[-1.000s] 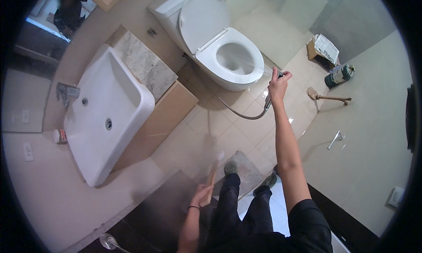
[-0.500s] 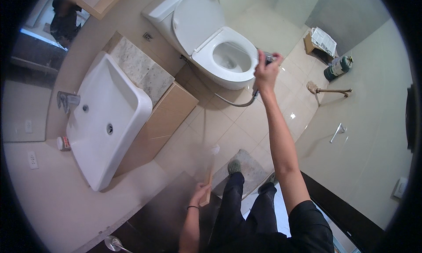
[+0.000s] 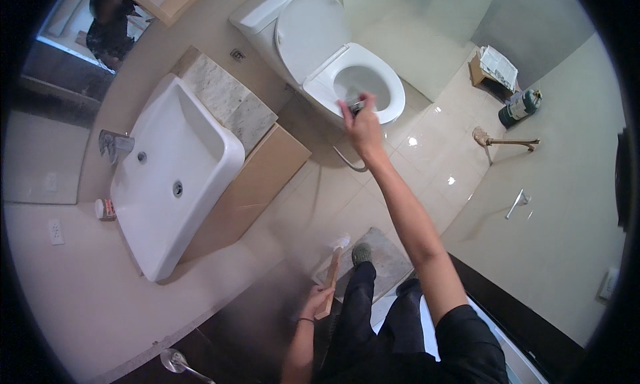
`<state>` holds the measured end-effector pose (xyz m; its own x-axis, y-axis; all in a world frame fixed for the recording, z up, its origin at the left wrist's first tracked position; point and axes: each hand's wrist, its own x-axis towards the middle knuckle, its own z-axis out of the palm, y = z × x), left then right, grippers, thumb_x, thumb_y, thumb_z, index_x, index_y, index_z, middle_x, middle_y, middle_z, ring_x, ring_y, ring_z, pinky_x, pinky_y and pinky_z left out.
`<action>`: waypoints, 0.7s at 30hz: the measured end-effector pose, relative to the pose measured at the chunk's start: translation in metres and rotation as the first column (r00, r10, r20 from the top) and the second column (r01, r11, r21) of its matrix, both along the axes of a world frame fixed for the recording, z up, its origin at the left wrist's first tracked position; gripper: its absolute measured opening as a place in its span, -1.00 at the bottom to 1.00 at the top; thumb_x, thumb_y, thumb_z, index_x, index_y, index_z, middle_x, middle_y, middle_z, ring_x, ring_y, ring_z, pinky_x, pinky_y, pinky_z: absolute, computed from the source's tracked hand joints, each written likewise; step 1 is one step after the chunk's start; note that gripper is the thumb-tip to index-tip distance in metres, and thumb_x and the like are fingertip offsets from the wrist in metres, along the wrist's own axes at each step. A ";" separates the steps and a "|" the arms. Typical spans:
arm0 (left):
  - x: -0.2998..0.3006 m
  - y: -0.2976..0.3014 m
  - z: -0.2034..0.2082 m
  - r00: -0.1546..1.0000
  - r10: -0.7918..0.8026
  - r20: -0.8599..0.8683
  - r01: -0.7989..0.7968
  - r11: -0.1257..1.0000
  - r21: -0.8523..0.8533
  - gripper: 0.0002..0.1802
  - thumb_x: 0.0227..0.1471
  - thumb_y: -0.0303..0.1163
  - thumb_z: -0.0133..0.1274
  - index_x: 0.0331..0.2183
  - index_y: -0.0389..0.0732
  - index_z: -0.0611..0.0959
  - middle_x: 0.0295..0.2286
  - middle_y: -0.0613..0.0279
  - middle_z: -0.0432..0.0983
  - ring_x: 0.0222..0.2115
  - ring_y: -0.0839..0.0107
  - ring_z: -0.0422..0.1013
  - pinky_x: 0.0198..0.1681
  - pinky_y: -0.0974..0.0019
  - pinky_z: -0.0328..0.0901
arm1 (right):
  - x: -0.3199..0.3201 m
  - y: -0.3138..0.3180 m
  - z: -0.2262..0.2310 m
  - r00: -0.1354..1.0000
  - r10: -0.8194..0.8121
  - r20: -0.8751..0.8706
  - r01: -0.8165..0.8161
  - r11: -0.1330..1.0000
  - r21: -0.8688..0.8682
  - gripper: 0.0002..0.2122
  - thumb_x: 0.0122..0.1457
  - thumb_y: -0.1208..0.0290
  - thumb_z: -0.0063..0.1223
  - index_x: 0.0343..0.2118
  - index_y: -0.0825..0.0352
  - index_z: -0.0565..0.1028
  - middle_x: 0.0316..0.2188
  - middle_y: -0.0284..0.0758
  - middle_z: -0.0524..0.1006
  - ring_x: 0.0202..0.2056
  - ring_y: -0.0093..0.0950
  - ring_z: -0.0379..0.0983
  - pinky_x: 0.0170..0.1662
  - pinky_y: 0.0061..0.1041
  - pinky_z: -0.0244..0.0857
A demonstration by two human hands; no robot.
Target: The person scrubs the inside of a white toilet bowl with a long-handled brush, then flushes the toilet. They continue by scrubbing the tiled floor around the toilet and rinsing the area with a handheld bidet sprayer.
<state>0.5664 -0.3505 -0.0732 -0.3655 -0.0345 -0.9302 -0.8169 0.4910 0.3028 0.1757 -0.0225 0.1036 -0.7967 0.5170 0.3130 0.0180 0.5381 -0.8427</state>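
Observation:
My right hand reaches out over the near edge of the white toilet, whose lid and seat cover stand raised. It is wrapped around a hand-held bidet sprayer, mostly covered by my fingers. From beneath my wrist a flexible hose curves back toward the toilet's left side. Low in the picture, beside my left leg, my left hand grips a wooden-handled brush. The brush's white bristle head points away from me, above the edge of a grey mat.
A white basin with a wooden cabinet stands on the left. At the far right are a cardboard box with newspaper, a green cylinder and a long-handled brush against the wall. The floor tiles shine in spots.
My right hand with the sprayer has swung left, from the bowl's right side to its near edge. My left hand and the brush have shifted slightly right. The whole view has moved a little.

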 end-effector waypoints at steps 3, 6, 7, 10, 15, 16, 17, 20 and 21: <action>0.004 0.003 0.010 0.998 -0.012 0.069 0.011 1.000 0.018 -0.40 -0.02 -0.03 0.33 -0.12 -0.26 0.52 -0.26 0.16 0.56 -0.28 0.39 0.48 -0.17 0.30 0.39 | 0.000 -0.017 -0.009 0.975 0.140 -0.170 -0.096 0.964 0.247 -0.49 0.25 0.00 0.12 -0.10 0.41 0.26 -0.66 -0.02 0.51 -0.59 0.04 0.52 -0.56 -0.11 0.35; 0.009 0.004 0.016 0.997 0.010 0.078 -0.015 0.998 0.066 -0.40 -0.02 -0.02 0.32 -0.12 -0.26 0.52 -0.27 0.16 0.55 -0.29 0.38 0.48 -0.20 0.29 0.39 | -0.004 -0.024 -0.022 0.987 0.162 -0.012 -0.155 0.960 0.233 -0.50 0.25 0.05 0.16 -0.06 0.37 0.22 -0.63 -0.04 0.51 -0.58 0.00 0.52 -0.54 -0.12 0.35; 0.009 0.005 0.015 0.998 0.011 0.067 -0.015 0.998 0.054 -0.40 -0.02 -0.02 0.32 -0.12 -0.26 0.52 -0.27 0.16 0.55 -0.30 0.39 0.48 -0.20 0.29 0.39 | -0.005 -0.025 -0.028 0.975 0.214 -0.052 -0.189 0.934 0.303 -0.50 0.25 0.05 0.16 -0.06 0.36 0.23 -0.62 -0.05 0.52 -0.58 0.01 0.52 -0.54 -0.11 0.36; 0.011 0.002 0.009 0.997 0.041 0.064 -0.045 0.998 0.049 -0.32 -0.08 0.00 0.34 -0.10 -0.32 0.53 -0.22 0.08 0.54 -0.22 0.30 0.49 -0.14 0.22 0.38 | 0.003 -0.025 -0.045 0.951 0.267 0.155 -0.304 0.900 0.312 -0.52 0.26 0.04 0.13 -0.07 0.36 0.24 -0.62 -0.08 0.53 -0.57 0.00 0.53 -0.56 -0.10 0.36; 0.011 -0.005 0.002 0.997 0.040 0.065 -0.044 0.997 0.060 -0.27 -0.12 0.01 0.35 -0.08 -0.35 0.52 -0.18 0.03 0.53 -0.17 0.26 0.48 -0.08 0.20 0.37 | 0.008 -0.037 -0.047 0.907 0.339 0.249 -0.412 0.835 0.365 -0.52 0.27 0.04 0.11 -0.07 0.36 0.23 -0.62 -0.10 0.54 -0.56 -0.02 0.54 -0.57 -0.11 0.35; 0.012 -0.007 0.003 0.997 0.059 0.044 -0.061 0.997 0.054 -0.27 -0.11 0.01 0.35 -0.08 -0.34 0.51 -0.18 0.03 0.52 -0.17 0.27 0.48 -0.08 0.20 0.37 | 0.005 -0.043 -0.043 0.929 0.315 0.195 -0.365 0.869 0.335 -0.52 0.27 0.03 0.11 -0.07 0.36 0.23 -0.61 -0.09 0.54 -0.55 -0.01 0.54 -0.57 -0.11 0.35; 0.012 -0.009 0.004 0.997 0.062 0.055 -0.063 0.998 0.029 -0.27 -0.11 0.01 0.36 -0.07 -0.34 0.51 -0.18 0.04 0.52 -0.17 0.27 0.48 -0.08 0.20 0.37 | 0.001 -0.049 -0.038 0.946 0.298 0.131 -0.324 0.898 0.299 -0.52 0.27 0.03 0.10 -0.07 0.36 0.22 -0.61 -0.08 0.54 -0.55 -0.01 0.54 -0.56 -0.10 0.35; 0.005 -0.011 0.009 0.999 0.052 0.009 -0.052 0.999 0.002 -0.29 -0.10 -0.01 0.36 -0.08 -0.33 0.50 -0.20 0.06 0.52 -0.18 0.29 0.48 -0.07 0.22 0.37 | -0.009 -0.059 -0.023 0.955 0.217 -0.202 -0.198 0.974 0.110 -0.51 0.29 -0.03 0.02 -0.05 0.35 0.23 -0.58 -0.01 0.56 -0.52 0.05 0.54 -0.50 -0.05 0.42; 0.001 -0.011 0.011 0.999 0.046 -0.017 -0.046 0.999 0.018 -0.30 -0.09 -0.02 0.36 -0.08 -0.33 0.50 -0.19 0.06 0.52 -0.17 0.29 0.48 -0.07 0.22 0.36 | -0.011 -0.059 -0.021 0.967 0.248 -0.059 -0.241 0.965 0.103 -0.51 0.29 -0.02 0.03 -0.05 0.35 0.23 -0.59 -0.01 0.55 -0.52 0.05 0.54 -0.50 -0.05 0.41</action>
